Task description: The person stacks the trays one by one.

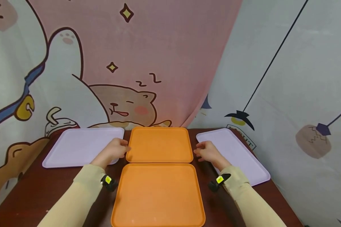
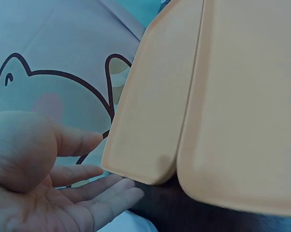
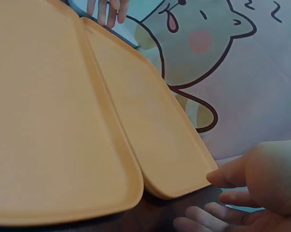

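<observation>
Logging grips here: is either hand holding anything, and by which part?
Nothing is held: the left hand and right hand are at opposite sides of the far orange tray, neither gripping it.

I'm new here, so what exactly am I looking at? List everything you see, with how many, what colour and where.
Far orange tray: 1, orange, between the hands
Near orange tray: 1, orange, in front of it
Left lilac tray: 1, pale lilac, table's left
Right lilac tray: 1, pale lilac, table's right
Table: 1, dark reddish-brown, beneath the trays
Cartoon backdrop: count unclear, mainly pink and white, around the table
Wrist devices: 2, black and yellow-green, one per wrist
Sleeves: 2, pale yellow, on the arms
Left hand, right hand: 2, bare, flanking the far orange tray
</observation>
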### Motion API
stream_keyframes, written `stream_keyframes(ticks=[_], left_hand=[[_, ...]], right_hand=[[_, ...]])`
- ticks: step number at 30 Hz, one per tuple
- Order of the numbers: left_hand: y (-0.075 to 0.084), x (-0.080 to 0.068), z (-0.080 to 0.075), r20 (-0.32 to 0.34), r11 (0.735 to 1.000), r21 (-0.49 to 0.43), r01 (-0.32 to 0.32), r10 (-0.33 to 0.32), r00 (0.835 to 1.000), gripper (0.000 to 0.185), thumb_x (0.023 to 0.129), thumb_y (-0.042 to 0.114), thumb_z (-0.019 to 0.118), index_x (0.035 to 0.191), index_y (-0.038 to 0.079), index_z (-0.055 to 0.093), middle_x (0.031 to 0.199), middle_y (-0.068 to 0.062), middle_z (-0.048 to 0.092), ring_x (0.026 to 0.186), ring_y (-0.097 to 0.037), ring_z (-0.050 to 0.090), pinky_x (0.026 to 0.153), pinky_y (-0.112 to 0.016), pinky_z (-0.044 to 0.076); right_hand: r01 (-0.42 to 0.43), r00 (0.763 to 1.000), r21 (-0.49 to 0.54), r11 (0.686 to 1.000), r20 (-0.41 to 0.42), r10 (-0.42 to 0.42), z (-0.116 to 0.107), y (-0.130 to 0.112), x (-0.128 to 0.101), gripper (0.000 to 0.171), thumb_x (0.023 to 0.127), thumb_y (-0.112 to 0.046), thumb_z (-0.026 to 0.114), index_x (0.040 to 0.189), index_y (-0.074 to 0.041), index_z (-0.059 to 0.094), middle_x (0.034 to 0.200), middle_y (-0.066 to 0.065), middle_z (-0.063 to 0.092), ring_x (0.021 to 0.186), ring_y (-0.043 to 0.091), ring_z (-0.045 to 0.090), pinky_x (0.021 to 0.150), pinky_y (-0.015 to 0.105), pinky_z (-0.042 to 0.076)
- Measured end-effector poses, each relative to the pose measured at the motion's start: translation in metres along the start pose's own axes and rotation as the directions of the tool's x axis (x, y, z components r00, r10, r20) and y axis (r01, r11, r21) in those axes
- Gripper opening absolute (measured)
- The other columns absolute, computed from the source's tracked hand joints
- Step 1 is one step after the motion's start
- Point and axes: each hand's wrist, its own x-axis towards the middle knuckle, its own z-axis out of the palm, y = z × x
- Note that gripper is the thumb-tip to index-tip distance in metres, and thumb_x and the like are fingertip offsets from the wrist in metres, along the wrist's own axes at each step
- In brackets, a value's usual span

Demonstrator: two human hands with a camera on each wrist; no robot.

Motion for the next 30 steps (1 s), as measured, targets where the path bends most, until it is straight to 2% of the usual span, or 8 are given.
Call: stream_keyframes(ticks=[10, 17, 20, 25, 30], left_hand=[[0.007, 0.027, 0.001, 0.006, 0.999, 0.008, 0.044, -0.044, 0.999, 0.052, 0.105, 0.004, 0.055, 0.148, -0.022, 0.039, 0.145, -0.038, 0.046, 0.13, -0.049, 0.055, 0.098, -0.053, 0.056], [0.003, 0.036, 0.0, 0.011, 0.997, 0.007, 0.08, -0.08, 0.997, 0.053, 0.106, 0.003, 0.051, 0.149, -0.022, 0.035, 0.151, -0.039, 0.04, 0.135, -0.05, 0.05, 0.101, -0.055, 0.054], [0.001, 0.039, 0.0, 0.004, 0.995, -0.022, 0.095, -0.095, 0.995, 0.052, 0.106, 0.002, 0.051, 0.149, -0.022, 0.035, 0.151, -0.038, 0.039, 0.135, -0.05, 0.051, 0.102, -0.056, 0.053], [-0.003, 0.043, -0.001, -0.005, 0.992, -0.083, 0.1, -0.101, 0.995, 0.052, 0.104, -0.002, 0.048, 0.148, -0.024, 0.033, 0.149, -0.039, 0.039, 0.132, -0.049, 0.053, 0.099, -0.055, 0.055], [-0.006, 0.046, 0.0, -0.007, 0.988, -0.112, 0.109, -0.111, 0.994, 0.049, 0.104, -0.002, 0.048, 0.146, -0.023, 0.037, 0.144, -0.037, 0.043, 0.126, -0.048, 0.057, 0.097, -0.054, 0.057]], right_hand=[[-0.054, 0.999, -0.024, 0.998, -0.009, 0.054, 0.004, -0.003, 0.021, 0.047, 0.101, -0.003, 0.065, 0.138, 0.02, 0.05, 0.129, 0.034, 0.058, 0.107, 0.042, 0.067, 0.083, 0.047, 0.063], [-0.065, 0.998, -0.017, 0.998, 0.014, 0.066, 0.011, -0.009, 0.031, 0.052, 0.1, -0.002, 0.064, 0.142, 0.023, 0.046, 0.131, 0.035, 0.056, 0.115, 0.045, 0.064, 0.087, 0.047, 0.062], [-0.076, 0.997, 0.006, 0.997, 0.024, 0.075, 0.013, -0.01, 0.035, 0.053, 0.1, -0.002, 0.064, 0.142, 0.024, 0.044, 0.126, 0.033, 0.057, 0.11, 0.041, 0.065, 0.086, 0.047, 0.062], [-0.123, 0.992, 0.05, 0.991, 0.032, 0.121, 0.015, -0.007, 0.04, 0.053, 0.1, -0.004, 0.066, 0.142, 0.022, 0.045, 0.114, 0.02, 0.059, 0.098, 0.029, 0.063, 0.082, 0.043, 0.063], [-0.142, 0.99, 0.061, 0.988, 0.03, 0.14, 0.016, -0.006, 0.043, 0.049, 0.101, -0.004, 0.065, 0.139, 0.021, 0.048, 0.109, 0.018, 0.061, 0.095, 0.026, 0.064, 0.081, 0.042, 0.063]])
